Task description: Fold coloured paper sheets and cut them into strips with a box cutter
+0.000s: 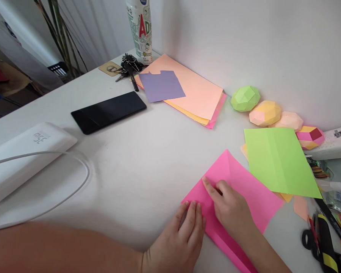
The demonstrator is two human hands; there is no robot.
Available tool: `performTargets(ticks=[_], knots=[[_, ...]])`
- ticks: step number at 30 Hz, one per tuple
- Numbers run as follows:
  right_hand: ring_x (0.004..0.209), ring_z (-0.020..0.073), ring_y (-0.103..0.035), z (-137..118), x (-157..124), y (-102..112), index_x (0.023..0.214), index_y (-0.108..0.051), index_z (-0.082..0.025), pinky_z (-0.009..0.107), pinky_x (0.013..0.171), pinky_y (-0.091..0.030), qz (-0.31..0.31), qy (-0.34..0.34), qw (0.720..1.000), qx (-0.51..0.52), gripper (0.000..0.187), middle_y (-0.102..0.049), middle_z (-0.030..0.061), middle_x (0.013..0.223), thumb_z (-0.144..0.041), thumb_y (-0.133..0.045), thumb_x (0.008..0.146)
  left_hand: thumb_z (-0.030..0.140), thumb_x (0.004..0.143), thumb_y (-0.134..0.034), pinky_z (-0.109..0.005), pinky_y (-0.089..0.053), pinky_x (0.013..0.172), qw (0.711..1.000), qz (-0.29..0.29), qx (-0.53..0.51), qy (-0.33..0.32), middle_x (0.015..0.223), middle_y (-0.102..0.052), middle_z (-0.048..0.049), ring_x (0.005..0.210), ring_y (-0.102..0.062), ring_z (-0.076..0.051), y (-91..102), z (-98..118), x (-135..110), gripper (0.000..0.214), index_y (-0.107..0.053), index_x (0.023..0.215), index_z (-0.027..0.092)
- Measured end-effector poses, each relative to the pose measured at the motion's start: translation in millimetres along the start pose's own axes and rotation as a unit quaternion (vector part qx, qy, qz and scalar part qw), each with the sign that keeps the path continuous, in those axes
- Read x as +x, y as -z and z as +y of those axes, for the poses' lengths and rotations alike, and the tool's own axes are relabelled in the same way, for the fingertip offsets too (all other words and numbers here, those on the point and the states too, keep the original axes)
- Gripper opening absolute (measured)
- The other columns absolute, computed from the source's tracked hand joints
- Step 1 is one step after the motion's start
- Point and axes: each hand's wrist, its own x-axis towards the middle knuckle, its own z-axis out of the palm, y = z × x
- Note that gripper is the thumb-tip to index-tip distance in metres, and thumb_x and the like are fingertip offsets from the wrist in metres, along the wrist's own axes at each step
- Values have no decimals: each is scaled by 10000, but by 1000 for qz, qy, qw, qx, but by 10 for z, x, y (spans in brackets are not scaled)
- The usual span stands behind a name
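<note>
two hands press on one pink sheet [252,189], which lies partly folded at the near right of the white bench [147,151]. the left hand [177,239] lies flat at the sheet's near left corner, fingertips on the paper. the right hand [231,212] rests on the folded flap, forefinger stretched along its edge. neither grip is closed round anything (fingers laid out straight, pressing down), so the sheet sits under both hands rather than between fingers.

one green sheet [278,161], creased lengthwise, lies just beside the pink one on the right. four folded paper solids line the wall behind it: one green solid [245,98], one yellow solid [265,113], one peach solid [290,120] and one pink-and-yellow solid [311,137]. one paper stack [199,94] lies farther left with one purple sheet [161,86] on top. one black phone [108,112], one bunch of keys [129,66], one white power bank [25,151] with one cable [79,182], and one pair of scissors [309,239] lie well apart from the hands.

one bottle [139,26] stands upright by the wall; its label hides what is inside.
</note>
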Motion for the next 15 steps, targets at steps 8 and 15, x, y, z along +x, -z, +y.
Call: performTargets(ticks=[8,15], knots=[[649,137,-455,14,14,12,1255,-564,-124,193,454,-352,-10,2,1000,17,454,-471,32,708,-3,-403,847,703,844,-338,-548,-226,1001,1000,0,6,-4,1227,-575,-197,1168,-448,-376,7,0,12,785,-580,1224,61],[649,139,-458,26,23,8,1257,-557,-107,189,438,-353,-5,8,999,32,440,-478,37,715,-16,-399,857,717,843,-320,-577,-262,945,1000,-15,23,6,1257,-558,-176,1161,-437,-384,30,3,-7,774,-564,1257,110]])
